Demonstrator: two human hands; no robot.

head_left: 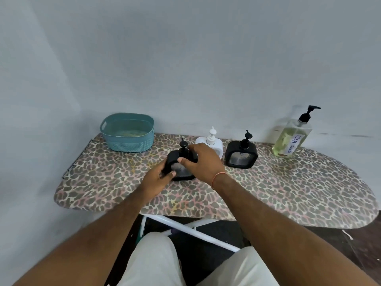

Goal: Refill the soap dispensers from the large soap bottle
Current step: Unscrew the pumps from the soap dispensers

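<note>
A black square soap dispenser [179,169] with a pump top stands on the leopard-print board [288,186], left of centre. My left hand [158,178] grips its lower left corner. My right hand [201,159] curls over its top right shoulder beside the pump. Behind it stands a white dispenser [214,144], and a second black dispenser [241,153] sits to the right. The large clear bottle [292,137] of yellowish soap, labelled DISH SOAP, stands at the far right against the wall with its black pump on.
A teal plastic basket [127,133] sits at the board's back left corner. The wall runs right behind the board. White metal legs [191,230] and my knees show below the front edge.
</note>
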